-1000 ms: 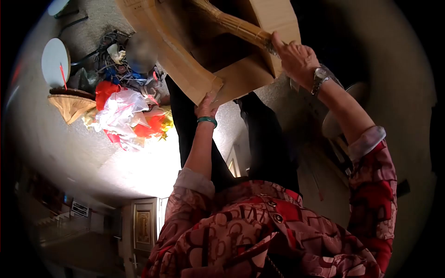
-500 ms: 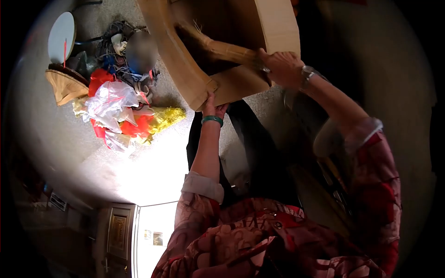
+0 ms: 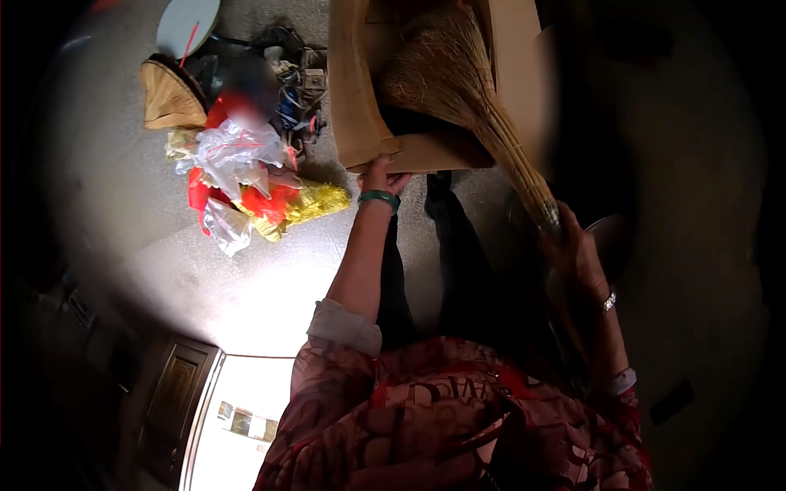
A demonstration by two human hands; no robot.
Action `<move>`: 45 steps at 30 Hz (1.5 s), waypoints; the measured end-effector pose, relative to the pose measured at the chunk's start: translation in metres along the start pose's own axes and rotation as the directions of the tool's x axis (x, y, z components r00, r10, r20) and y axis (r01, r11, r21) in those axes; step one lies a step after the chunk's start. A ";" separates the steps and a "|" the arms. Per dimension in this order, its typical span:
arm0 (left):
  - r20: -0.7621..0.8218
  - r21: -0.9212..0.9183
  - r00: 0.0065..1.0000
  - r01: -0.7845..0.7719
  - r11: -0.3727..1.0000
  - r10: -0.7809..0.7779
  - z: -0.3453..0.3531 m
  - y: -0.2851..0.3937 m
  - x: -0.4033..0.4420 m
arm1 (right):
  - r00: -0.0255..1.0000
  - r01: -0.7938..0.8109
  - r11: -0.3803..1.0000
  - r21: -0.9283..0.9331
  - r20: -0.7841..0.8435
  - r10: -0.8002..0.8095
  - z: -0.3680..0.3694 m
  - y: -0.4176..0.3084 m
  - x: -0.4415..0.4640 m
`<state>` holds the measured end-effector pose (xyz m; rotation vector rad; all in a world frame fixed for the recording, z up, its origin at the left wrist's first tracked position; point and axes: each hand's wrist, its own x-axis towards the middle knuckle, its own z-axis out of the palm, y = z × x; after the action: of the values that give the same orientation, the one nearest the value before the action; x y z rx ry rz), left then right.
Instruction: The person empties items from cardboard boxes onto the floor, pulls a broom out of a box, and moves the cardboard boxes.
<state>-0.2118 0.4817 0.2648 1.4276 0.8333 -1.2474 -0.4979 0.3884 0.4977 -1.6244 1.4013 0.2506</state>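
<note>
An open cardboard box (image 3: 350, 90) is tilted in front of me, its dark inside facing up. My left hand (image 3: 380, 176) grips the box's near left corner, thumb on the outside of the flap and the other fingers partly hidden under the edge. In my right hand (image 3: 577, 254) is the handle of a straw broom (image 3: 491, 123). The broom's wide bristle head lies across the box opening, with its far end inside. The handle slants out over the near right rim towards me.
Left of the box, a pile of plastic bags (image 3: 237, 155), red, white and yellow, lies on the concrete floor (image 3: 278, 282). A straw hat (image 3: 173, 94), a round pale disc (image 3: 188, 26) and tangled cords stand behind it. A wooden door (image 3: 176, 401) shows at lower left.
My right hand has drawn back towards me and to the right with the broom, so its bristles now show at the opening. My left hand keeps the box corner; the view has shifted.
</note>
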 end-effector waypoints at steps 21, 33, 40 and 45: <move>0.328 0.854 0.945 -0.290 0.431 -0.013 0.073 0.178 -0.238 | 0.919 -0.083 0.844 0.530 0.368 -0.141 0.007 -0.038 -0.045; 0.187 0.982 0.650 -0.129 -0.136 0.736 0.023 0.185 -0.141 | 0.942 -0.003 0.998 0.059 0.336 -0.017 -0.024 -0.005 -0.008; 0.355 0.878 0.626 -0.478 -0.019 0.694 -0.032 0.225 -0.092 | 0.887 0.374 0.925 -0.061 0.314 -0.338 -0.014 0.002 -0.018; 0.384 0.858 0.545 -0.510 -0.070 0.745 -0.035 0.231 -0.077 | 0.970 -0.145 0.975 0.169 0.218 0.107 -0.005 -0.013 -0.067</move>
<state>-0.0028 0.4693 0.3944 2.5040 -0.7812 -0.6792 -0.5109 0.4277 0.5521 -1.3205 1.3280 0.3451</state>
